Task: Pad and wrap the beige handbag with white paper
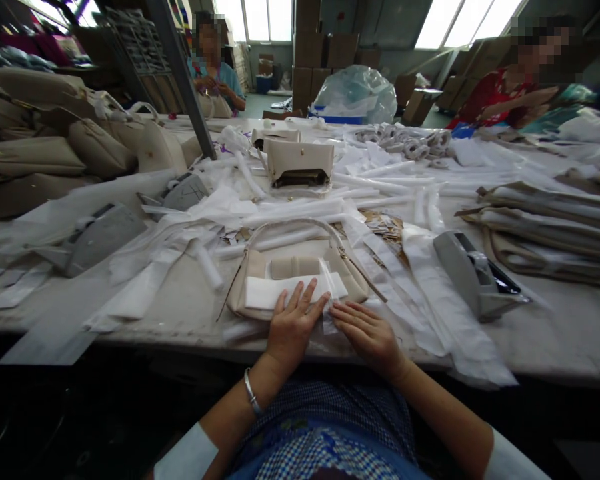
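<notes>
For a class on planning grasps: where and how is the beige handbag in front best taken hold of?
Probably by the middle of its handle, coming from above at the far side: the handbag lies with that loop arched away from the person, beyond the white strip under the left hand.

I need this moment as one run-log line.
left hand: on white strip; right hand: at clear strip; beige handbag: under both strips

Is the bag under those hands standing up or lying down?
Lying down: the bag rests on the table with a broad side facing up, its handle looped out on the far side.
</notes>
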Demonstrator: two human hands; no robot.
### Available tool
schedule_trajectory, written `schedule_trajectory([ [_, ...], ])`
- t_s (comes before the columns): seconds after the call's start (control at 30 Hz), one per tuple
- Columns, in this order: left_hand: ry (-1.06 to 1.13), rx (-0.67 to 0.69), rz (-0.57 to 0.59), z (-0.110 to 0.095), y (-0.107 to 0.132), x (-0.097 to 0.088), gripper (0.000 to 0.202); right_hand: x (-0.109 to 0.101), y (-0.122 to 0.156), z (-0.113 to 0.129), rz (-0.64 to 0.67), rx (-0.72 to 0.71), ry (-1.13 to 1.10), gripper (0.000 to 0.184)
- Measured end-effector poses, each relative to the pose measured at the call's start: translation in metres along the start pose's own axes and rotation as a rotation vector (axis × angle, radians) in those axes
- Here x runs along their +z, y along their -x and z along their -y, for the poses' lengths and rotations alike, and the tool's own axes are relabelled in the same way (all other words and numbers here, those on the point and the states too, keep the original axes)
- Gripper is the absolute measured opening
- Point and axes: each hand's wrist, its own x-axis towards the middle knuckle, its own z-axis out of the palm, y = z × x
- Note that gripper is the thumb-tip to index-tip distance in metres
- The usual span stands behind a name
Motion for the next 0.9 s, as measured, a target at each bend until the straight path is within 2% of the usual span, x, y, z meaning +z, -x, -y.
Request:
schedule_trajectory([
  [0.27,-0.014,0.024,0.026,0.0,-0.001,-0.001,0.054,-0.006,0.0,0.007,0.033,-0.049,0.035,0.023],
  [0.37,-0.004,0.044,0.022,0.002,0.0,-0.001,0.051,-0.013,-0.002,0.009,0.06,-0.041,0.015,0.017],
  [0.47,-0.011,0.048,0.014,0.002,0.001,0.001,0.051,-0.023,-0.017,0.003,0.066,0.033,-0.062,0.012],
  [0.57,-0.026,0.057,-0.016,0.002,0.001,0.004,0.052,-0.019,-0.047,-0.02,0.071,0.187,-0.009,0.02],
  [0.63,-0.034,0.067,-0.035,0.003,0.001,0.005,0.051,-0.007,-0.068,-0.043,0.161,0.312,0.099,0.03],
  [0.73,-0.033,0.07,-0.039,0.003,0.001,0.006,0.051,0.017,-0.088,-0.073,0.482,0.436,0.242,0.039],
  [0.83,-0.019,0.058,-0.044,0.002,0.001,0.006,0.051,0.031,-0.094,-0.086,0.748,0.39,0.3,0.037],
  [0.9,-0.005,0.053,-0.061,0.002,0.002,0.007,0.05,0.033,-0.098,-0.086,0.807,0.305,0.314,0.033],
])
